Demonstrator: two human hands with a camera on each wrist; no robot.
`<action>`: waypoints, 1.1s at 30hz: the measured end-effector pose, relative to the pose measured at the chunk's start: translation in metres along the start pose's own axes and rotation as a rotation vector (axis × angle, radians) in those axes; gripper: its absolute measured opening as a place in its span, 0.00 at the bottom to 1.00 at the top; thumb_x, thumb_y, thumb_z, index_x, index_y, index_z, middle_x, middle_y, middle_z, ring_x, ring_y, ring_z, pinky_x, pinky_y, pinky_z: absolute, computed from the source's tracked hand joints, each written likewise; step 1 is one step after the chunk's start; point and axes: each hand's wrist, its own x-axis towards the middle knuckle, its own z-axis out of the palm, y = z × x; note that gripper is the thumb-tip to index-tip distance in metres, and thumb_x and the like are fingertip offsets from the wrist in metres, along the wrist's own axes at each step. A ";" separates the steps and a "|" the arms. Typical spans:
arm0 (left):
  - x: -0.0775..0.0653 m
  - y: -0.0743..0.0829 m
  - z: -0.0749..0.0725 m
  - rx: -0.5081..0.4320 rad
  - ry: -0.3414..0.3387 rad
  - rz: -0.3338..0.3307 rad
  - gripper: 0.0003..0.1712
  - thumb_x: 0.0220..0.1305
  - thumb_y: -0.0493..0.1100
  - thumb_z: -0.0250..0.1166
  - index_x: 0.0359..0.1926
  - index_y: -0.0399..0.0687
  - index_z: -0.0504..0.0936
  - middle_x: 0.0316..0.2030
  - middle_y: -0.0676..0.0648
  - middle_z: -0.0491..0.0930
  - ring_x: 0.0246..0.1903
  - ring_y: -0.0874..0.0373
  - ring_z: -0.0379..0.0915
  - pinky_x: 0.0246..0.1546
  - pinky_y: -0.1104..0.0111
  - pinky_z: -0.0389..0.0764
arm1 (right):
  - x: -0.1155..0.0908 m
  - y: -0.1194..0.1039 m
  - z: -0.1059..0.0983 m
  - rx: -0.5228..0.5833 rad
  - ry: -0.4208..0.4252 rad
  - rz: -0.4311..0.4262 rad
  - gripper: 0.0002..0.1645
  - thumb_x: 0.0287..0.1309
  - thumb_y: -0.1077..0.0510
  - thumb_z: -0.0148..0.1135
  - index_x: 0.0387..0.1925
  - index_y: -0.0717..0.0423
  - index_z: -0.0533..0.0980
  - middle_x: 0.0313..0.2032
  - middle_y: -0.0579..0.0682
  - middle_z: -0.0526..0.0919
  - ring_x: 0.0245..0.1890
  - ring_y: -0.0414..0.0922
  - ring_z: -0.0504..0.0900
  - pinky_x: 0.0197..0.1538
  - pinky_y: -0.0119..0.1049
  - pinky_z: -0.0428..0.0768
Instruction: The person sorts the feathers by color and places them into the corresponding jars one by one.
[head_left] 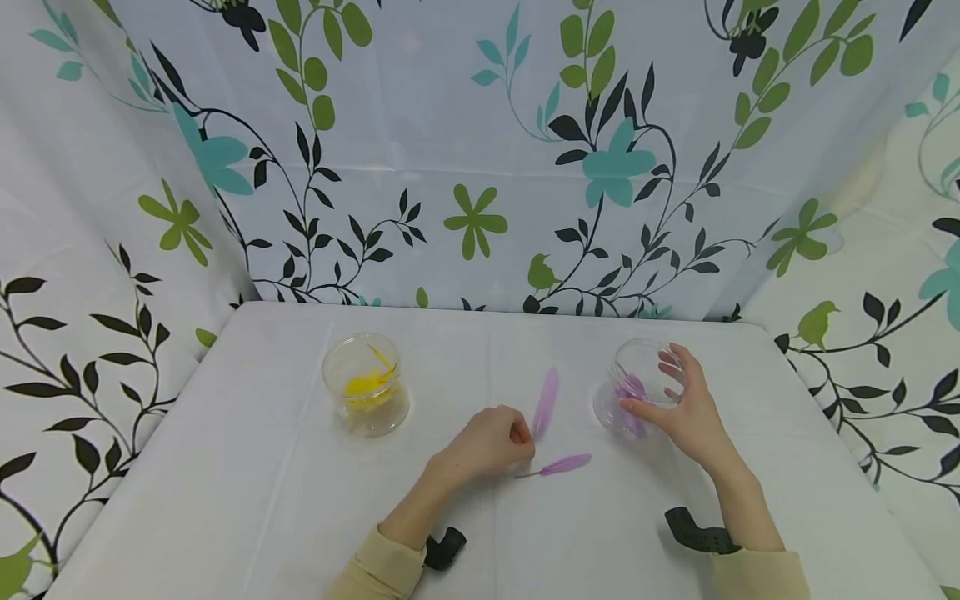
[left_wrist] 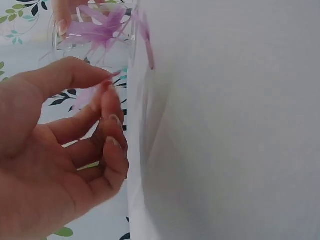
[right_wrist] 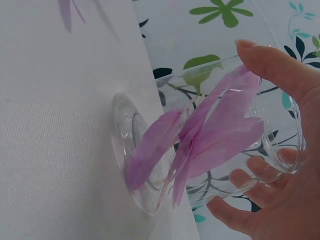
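Note:
My left hand [head_left: 491,442] is over the middle of the table, thumb and forefinger pinched together on the end of a purple feather [head_left: 547,400]. In the left wrist view, the fingers partly hide this feather. Just in front of that hand a second purple feather [head_left: 566,464] lies with its quill toward the fingers. My right hand [head_left: 686,408] grips a clear glass jar [right_wrist: 210,195] around its rim, thumb on one side and fingers on the other. The jar stands upright on the table, and several purple feathers [right_wrist: 220,125] lean inside it.
Another clear jar [head_left: 382,421], holding yellow feathers [head_left: 367,383], stands at the back left of the white-covered table [head_left: 262,467]. A leaf-patterned curtain [head_left: 450,150] hangs behind and along both sides. Black wrist mounts [head_left: 697,533] sit on both forearms.

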 end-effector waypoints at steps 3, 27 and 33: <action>0.003 0.001 -0.003 -0.086 -0.017 0.016 0.02 0.60 0.40 0.68 0.30 0.49 0.83 0.26 0.56 0.79 0.26 0.63 0.72 0.30 0.72 0.75 | 0.000 0.000 -0.001 -0.002 0.003 0.000 0.67 0.51 0.51 0.78 0.78 0.54 0.41 0.72 0.65 0.57 0.72 0.65 0.58 0.66 0.68 0.64; 0.055 0.064 -0.021 -0.423 0.054 0.134 0.10 0.67 0.50 0.67 0.41 0.51 0.89 0.32 0.52 0.88 0.34 0.62 0.79 0.38 0.69 0.76 | -0.003 0.001 -0.001 0.027 0.000 0.025 0.68 0.50 0.50 0.78 0.78 0.53 0.40 0.74 0.64 0.55 0.72 0.65 0.57 0.66 0.68 0.63; 0.068 0.078 -0.023 -0.358 0.097 0.159 0.11 0.66 0.49 0.68 0.40 0.49 0.90 0.28 0.54 0.87 0.32 0.63 0.79 0.35 0.71 0.75 | -0.002 -0.002 -0.001 0.016 -0.005 0.039 0.69 0.51 0.49 0.78 0.78 0.54 0.39 0.75 0.63 0.50 0.72 0.64 0.57 0.67 0.68 0.63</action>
